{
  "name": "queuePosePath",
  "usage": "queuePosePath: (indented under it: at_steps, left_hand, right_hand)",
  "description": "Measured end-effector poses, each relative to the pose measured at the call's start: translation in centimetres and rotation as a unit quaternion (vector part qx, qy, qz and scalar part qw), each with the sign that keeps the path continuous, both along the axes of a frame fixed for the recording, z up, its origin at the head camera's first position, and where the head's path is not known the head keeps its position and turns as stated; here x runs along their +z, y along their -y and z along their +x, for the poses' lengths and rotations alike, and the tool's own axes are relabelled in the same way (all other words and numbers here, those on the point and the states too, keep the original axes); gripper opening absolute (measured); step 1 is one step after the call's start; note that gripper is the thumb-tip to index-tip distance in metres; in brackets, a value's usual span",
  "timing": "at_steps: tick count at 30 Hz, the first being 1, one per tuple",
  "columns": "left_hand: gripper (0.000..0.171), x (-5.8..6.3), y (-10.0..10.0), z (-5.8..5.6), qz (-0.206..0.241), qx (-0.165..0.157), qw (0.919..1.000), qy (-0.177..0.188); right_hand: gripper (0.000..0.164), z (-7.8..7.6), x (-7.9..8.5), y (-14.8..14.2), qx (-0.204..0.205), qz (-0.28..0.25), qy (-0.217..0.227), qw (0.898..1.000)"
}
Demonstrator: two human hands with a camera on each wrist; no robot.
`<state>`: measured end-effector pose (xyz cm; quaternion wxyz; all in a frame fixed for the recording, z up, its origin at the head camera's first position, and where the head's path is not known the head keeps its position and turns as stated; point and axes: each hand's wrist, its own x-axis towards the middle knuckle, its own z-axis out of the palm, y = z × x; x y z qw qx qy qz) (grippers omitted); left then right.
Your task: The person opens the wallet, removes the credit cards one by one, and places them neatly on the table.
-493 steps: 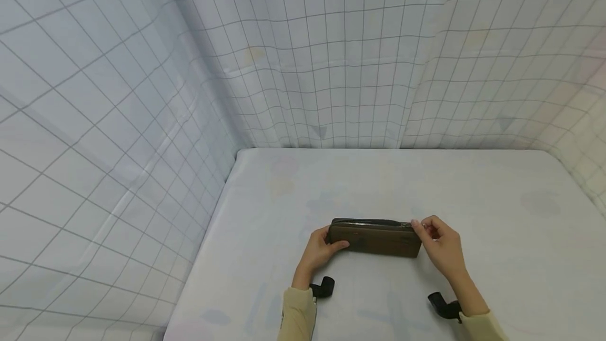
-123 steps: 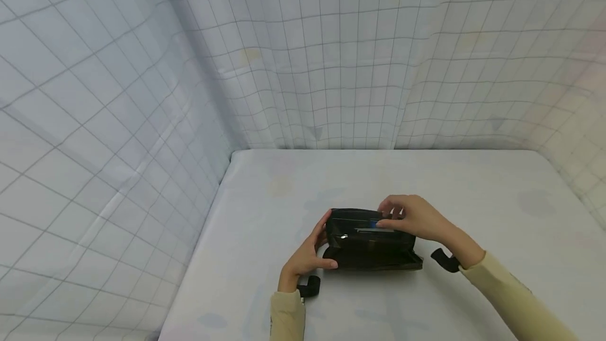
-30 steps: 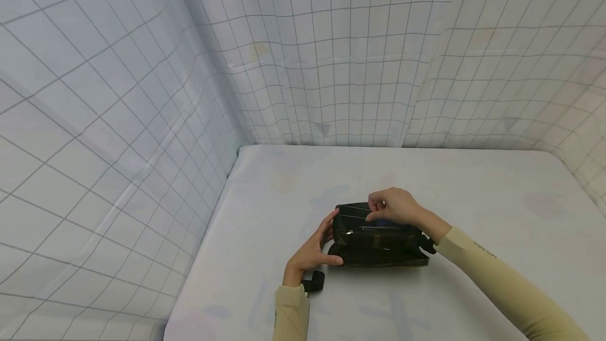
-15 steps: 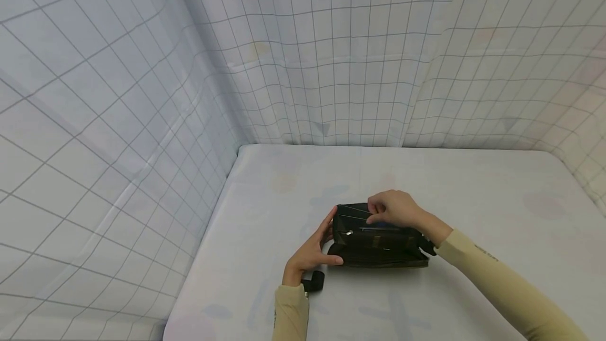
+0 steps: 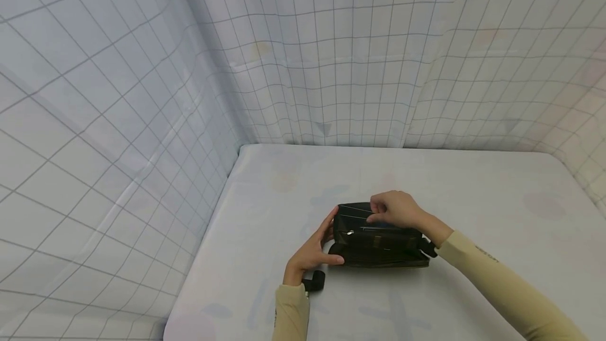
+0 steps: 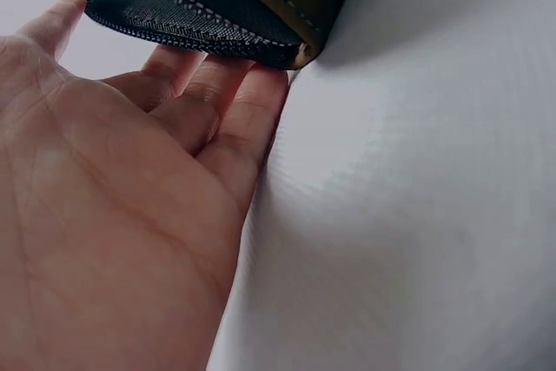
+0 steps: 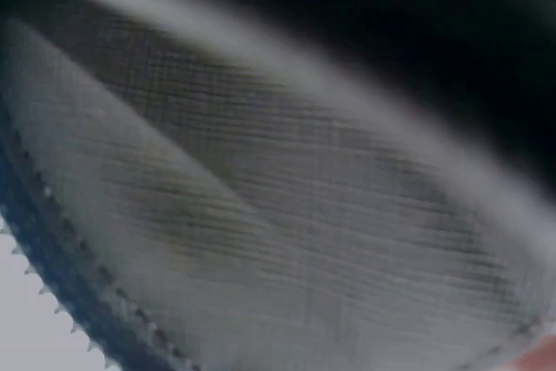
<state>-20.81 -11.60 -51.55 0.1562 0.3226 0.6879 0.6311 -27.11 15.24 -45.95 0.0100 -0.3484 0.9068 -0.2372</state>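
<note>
A long zip-around wallet (image 5: 374, 258) lies unzipped and spread on the white table, its black inside facing up. My left hand (image 5: 309, 254) grips its left end, thumb at the front edge and fingers around the back. In the left wrist view, those fingers (image 6: 234, 115) touch the underside near a zip edge. My right hand (image 5: 399, 209) reaches over the back half, thumb and curled fingers at the card slots. Something flat and blue (image 5: 384, 224) shows beneath it. Whatever lies between the right fingertips is hidden. The right wrist view holds mostly the wallet's blurred grey lining (image 7: 287, 206).
The white table (image 5: 284, 188) has faint coloured marks. Hanging grid-patterned cloth (image 5: 322, 67) stands behind it and along both sides. A black camera mount (image 5: 314, 281) sits at the left wrist, another (image 5: 427, 247) at the right.
Long before, the wallet stood brown side out while my right hand held its zip end; since then it has been opened. In the last second, the right hand has barely shifted and less blue shows.
</note>
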Motion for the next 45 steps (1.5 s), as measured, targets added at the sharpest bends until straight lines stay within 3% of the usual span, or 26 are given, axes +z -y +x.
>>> queuePosePath:
  at_steps: [15,22,36,45]
  left_hand:
    - [0.111,-0.46,-0.03,0.22,0.005,0.007,0.9999,0.011]
    - [0.111,-0.37,-0.03,0.33,0.006,0.008,0.9998,0.016]
    - [0.111,-0.43,-0.04,0.06,0.011,0.009,0.9998,0.015]
    - [0.111,-0.23,-0.02,0.01,0.007,0.011,0.9997,0.020]
  right_hand:
    - [0.027,-0.14,-0.71,-0.22,-0.036,-0.038,0.022,0.998]
    - [0.025,-0.19,-0.90,-0.25,-0.034,-0.060,0.006,0.998]
    - [0.024,-0.08,-0.43,-0.23,-0.046,-0.033,0.018,0.998]
    - [0.022,-0.28,-0.32,-0.55,-0.056,-0.068,-0.005,0.996]
